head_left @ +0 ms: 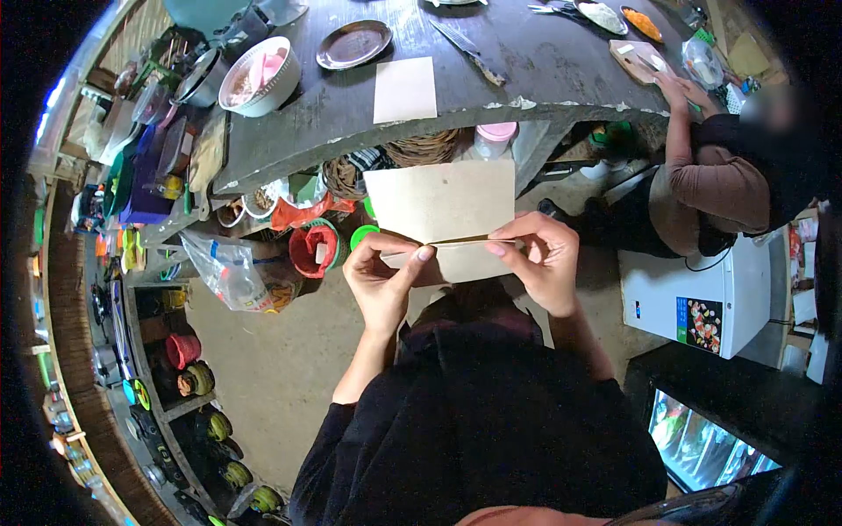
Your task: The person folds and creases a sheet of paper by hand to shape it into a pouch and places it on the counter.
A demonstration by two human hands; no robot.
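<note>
Beige paper [449,200] spans both hands [382,279] [545,263] near table edge [298,158].

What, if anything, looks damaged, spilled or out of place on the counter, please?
The dark counter looks chipped or worn along its front edge, where pale, ragged patches break the dark surface. The knife lies aslant, handle toward that edge. No spill is evident.

Single wide, fisheye-like view from a camera worn on the person's head.
It looks forward and steeply down: the wearer's black shirt [474,421] is close at the bottom, the left hand [381,276] and right hand [544,263] are near the centre, and the dark table [544,83] curves across the top, farther off. Shelves [180,408] bend along the left edge; dark, rounded corners frame everything.
</note>
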